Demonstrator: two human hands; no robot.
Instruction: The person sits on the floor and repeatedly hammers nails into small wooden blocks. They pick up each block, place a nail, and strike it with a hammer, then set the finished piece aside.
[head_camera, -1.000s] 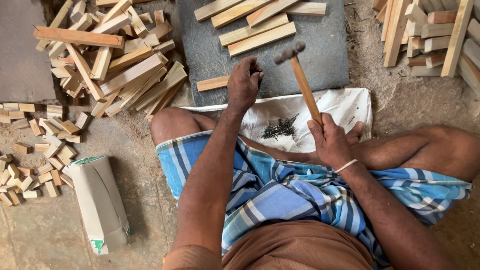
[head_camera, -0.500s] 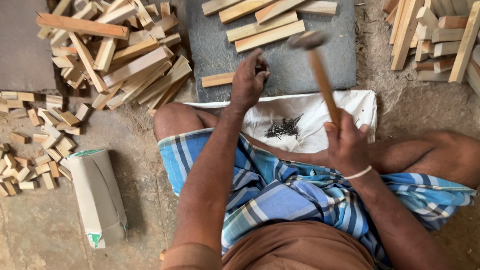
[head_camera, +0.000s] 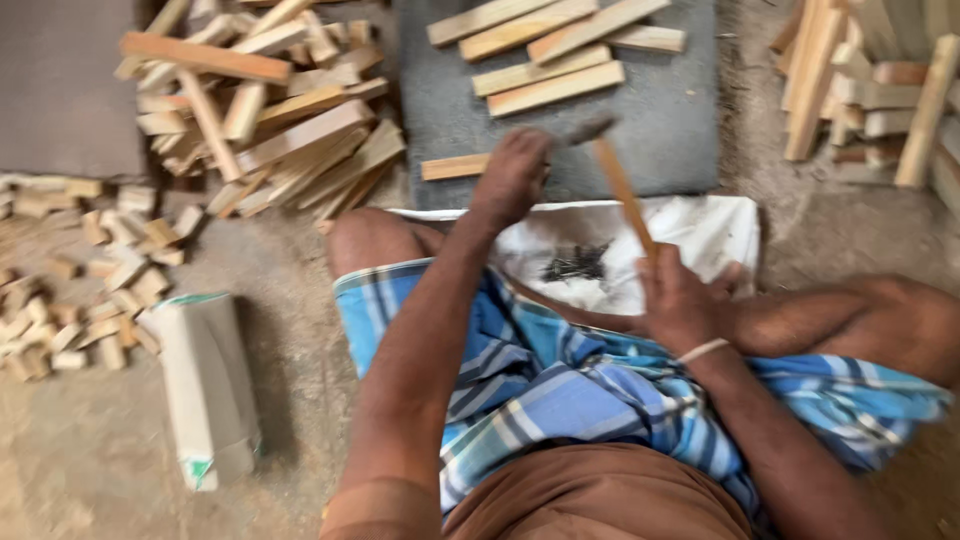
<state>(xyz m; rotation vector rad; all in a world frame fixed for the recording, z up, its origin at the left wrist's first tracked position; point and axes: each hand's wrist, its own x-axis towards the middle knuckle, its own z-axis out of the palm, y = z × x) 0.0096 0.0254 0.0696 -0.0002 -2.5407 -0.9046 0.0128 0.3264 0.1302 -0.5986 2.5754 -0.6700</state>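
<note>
1. Right hand (head_camera: 680, 300), near and right of centre, is closed around the wooden handle of the hammer (head_camera: 620, 185).
2. Change: half a second ago the hammer head was raised high over the far slab; now it is down, level with the left hand and just to its right, blurred by motion. Judgement: a strike is landing or has just landed.
3. Left hand (head_camera: 512, 178) is farther out, fingers curled down on the right end of the slat (head_camera: 455, 166). Whether it pinches a nail cannot be told.
4. The slat lies flat on the near edge of the grey slab (head_camera: 690, 140); it has not shifted since the earlier pictures.
5. Container, near: the white sack (head_camera: 700, 240), spread flat between knees and slab, holds a small dark heap of nails (head_camera: 577, 264).
6. Container, near left: a pale bag (head_camera: 205, 390) lies on the ground; contents not visible.
7. Far: five more slats (head_camera: 555, 88) rest on the slab; loose wood piles (head_camera: 260, 110) lie far left and far right.
</note>
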